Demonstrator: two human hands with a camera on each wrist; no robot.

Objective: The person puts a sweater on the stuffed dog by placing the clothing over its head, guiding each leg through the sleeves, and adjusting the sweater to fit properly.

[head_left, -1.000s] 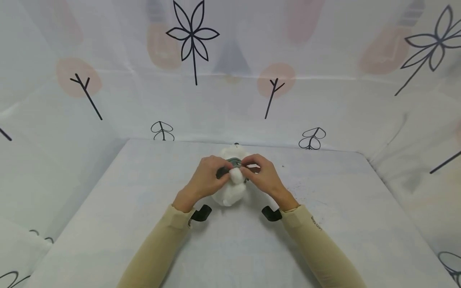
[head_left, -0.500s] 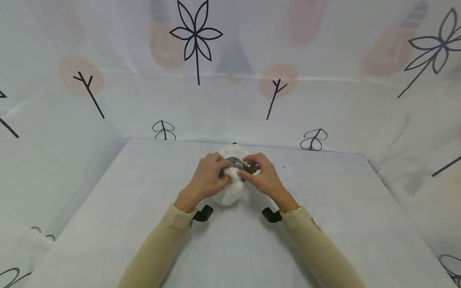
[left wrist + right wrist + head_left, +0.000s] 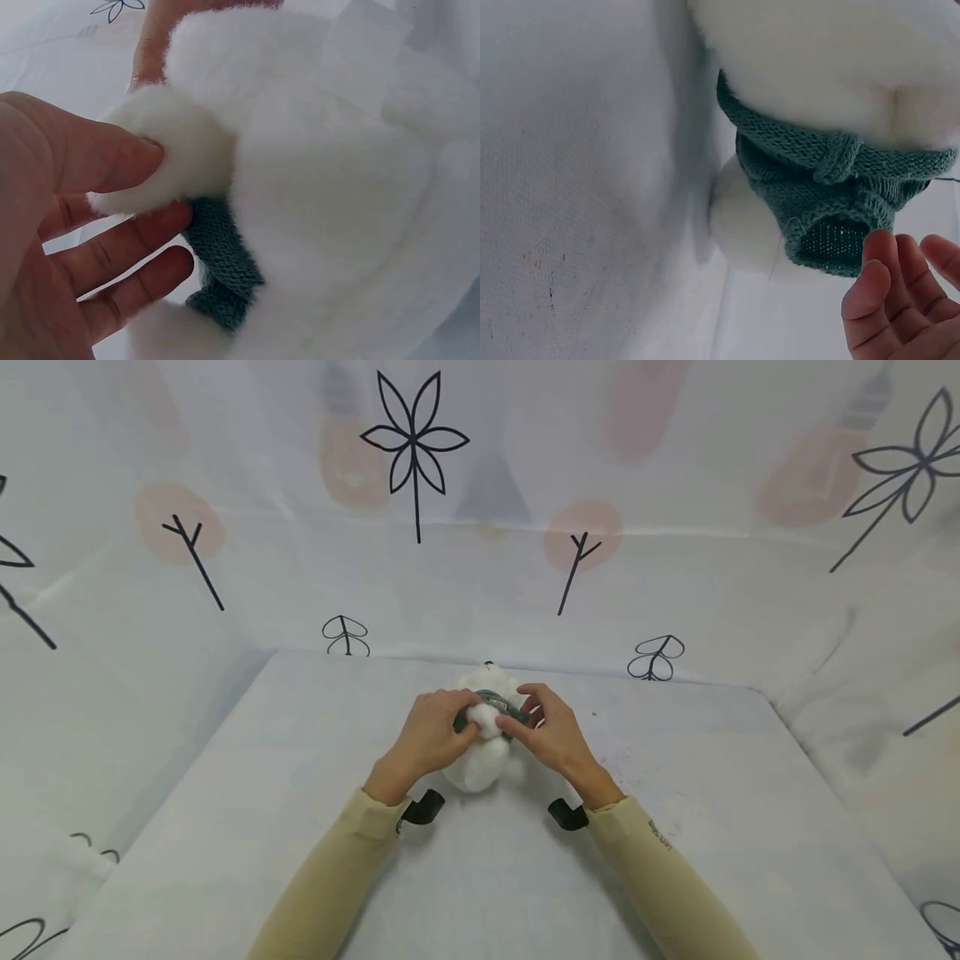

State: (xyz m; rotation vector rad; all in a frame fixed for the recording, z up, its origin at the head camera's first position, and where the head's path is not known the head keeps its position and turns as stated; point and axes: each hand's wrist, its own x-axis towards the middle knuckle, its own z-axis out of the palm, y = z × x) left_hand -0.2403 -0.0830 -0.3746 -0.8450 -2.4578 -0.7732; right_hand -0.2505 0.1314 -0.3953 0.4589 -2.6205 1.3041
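Note:
A white plush toy (image 3: pixel 480 768) lies near the far side of the table, with a teal knitted sweater (image 3: pixel 810 157) bunched around it. My left hand (image 3: pixel 427 731) grips a rounded white paw (image 3: pixel 187 150), thumb on top, while its other fingertips reach the teal knit (image 3: pixel 225 251) below. On the opposite side, my right hand (image 3: pixel 555 735) has its fingertips at the edge of a sweater sleeve (image 3: pixel 829 244), whose opening gapes in the right wrist view. In the head view the sleeve lies between right thumb and fingers. The toy's face is hidden.
The toy rests on a white cloth-covered table (image 3: pixel 712 827). Behind it rises a white patterned cloth backdrop (image 3: pixel 480 577). Dark wrist camera mounts (image 3: pixel 423 807) jut inward below both hands.
My right fingers have spread away from the thumb and shifted right, drawing the teal sleeve out. The white paw has moved slightly left. My left hand keeps nearly the same place.

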